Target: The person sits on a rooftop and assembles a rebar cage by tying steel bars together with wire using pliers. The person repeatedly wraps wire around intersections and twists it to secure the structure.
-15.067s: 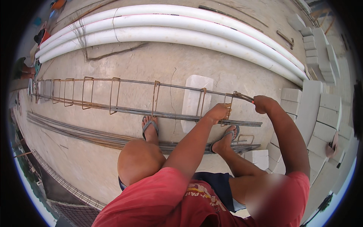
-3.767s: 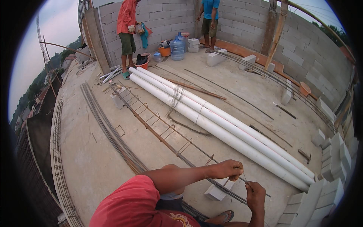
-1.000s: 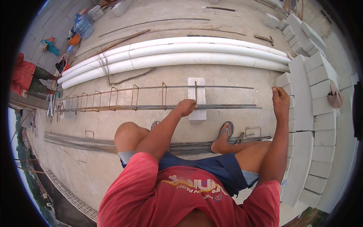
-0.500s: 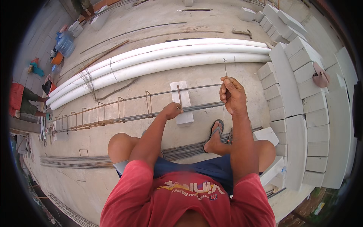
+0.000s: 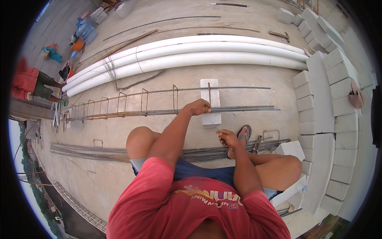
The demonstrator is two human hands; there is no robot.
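Note:
A long reinforcement cage of steel bars and square rusty stirrups runs across in front of me, its right end resting over a white block. My left hand is closed around the lower part of the last stirrup, where it meets the lower bars. Nearer to me and to the right, my right hand pinches a thin tie wire that reaches up toward the bars; its far end is too fine to follow. Pincers lie beside my sandalled foot.
White pipes lie beyond the cage, with a hammer farther off. Loose bars lie under my legs. Stacked white blocks line the right side. Another person stands at far left, near a water jug.
My right hand has come down and toward me from above the upper bar, drawing the wire with it. My left hand stays on the stirrup. The view has shifted.

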